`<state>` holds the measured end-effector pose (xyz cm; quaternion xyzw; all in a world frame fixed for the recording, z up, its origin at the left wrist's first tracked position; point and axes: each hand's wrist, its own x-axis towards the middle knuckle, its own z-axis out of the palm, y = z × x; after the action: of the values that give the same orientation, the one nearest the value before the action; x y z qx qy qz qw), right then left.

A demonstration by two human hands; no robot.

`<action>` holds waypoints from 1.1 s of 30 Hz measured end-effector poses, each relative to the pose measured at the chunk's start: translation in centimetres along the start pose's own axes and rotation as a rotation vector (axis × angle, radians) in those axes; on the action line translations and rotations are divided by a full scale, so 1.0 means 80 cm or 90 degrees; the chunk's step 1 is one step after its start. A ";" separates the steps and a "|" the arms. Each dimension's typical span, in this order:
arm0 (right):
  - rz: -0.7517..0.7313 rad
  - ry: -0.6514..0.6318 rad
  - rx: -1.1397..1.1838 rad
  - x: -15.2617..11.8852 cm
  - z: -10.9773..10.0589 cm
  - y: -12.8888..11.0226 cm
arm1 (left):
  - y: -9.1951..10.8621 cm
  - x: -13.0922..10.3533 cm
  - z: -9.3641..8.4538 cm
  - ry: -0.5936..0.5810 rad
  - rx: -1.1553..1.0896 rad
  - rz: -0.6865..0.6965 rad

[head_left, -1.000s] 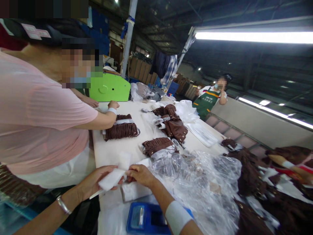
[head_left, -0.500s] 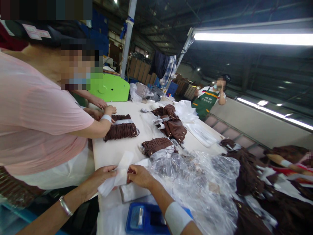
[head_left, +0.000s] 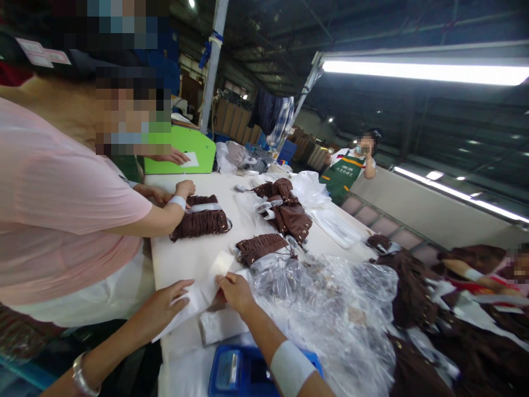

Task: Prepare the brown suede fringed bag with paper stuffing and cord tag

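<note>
My left hand (head_left: 163,306) lies flat with fingers spread on a thin white sheet (head_left: 198,295) that rests on the white table (head_left: 185,256). My right hand (head_left: 235,291) pinches the sheet's right edge, just above a folded stack of white sheets (head_left: 219,325). A brown fringed piece (head_left: 260,246) lies just beyond my hands. Crumpled clear plastic bags (head_left: 330,309) spread to the right of my right hand.
A person in a pink top (head_left: 61,209) leans over the table at left, hands on a brown fringed bundle (head_left: 200,220). More brown pieces (head_left: 289,212) lie mid-table. A blue device (head_left: 248,375) sits at the near edge. A green machine (head_left: 182,151) stands at the far left. Another person (head_left: 351,168) stands beyond.
My left hand has opened and pressed the white sheet flat onto the table; before, both hands held it lifted. The person in pink shifted hands on the brown bundle.
</note>
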<state>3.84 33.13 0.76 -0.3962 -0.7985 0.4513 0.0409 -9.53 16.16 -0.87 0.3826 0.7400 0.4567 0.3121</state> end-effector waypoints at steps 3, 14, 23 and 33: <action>-0.036 0.024 -0.063 -0.013 -0.003 -0.015 | 0.009 -0.014 -0.002 0.116 0.292 0.182; -0.130 0.054 -0.317 -0.039 0.007 -0.048 | -0.019 -0.009 0.058 0.099 0.481 0.261; -0.198 -0.025 -0.418 -0.051 0.002 -0.059 | -0.038 -0.003 0.060 0.143 0.348 0.248; -0.255 -0.032 -0.487 -0.052 0.015 -0.049 | -0.044 -0.002 0.066 0.238 0.311 0.155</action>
<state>3.85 28.40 4.24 -0.2085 -0.9703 0.1154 -0.0416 -6.15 17.31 -6.15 0.4415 0.8208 0.3623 0.0131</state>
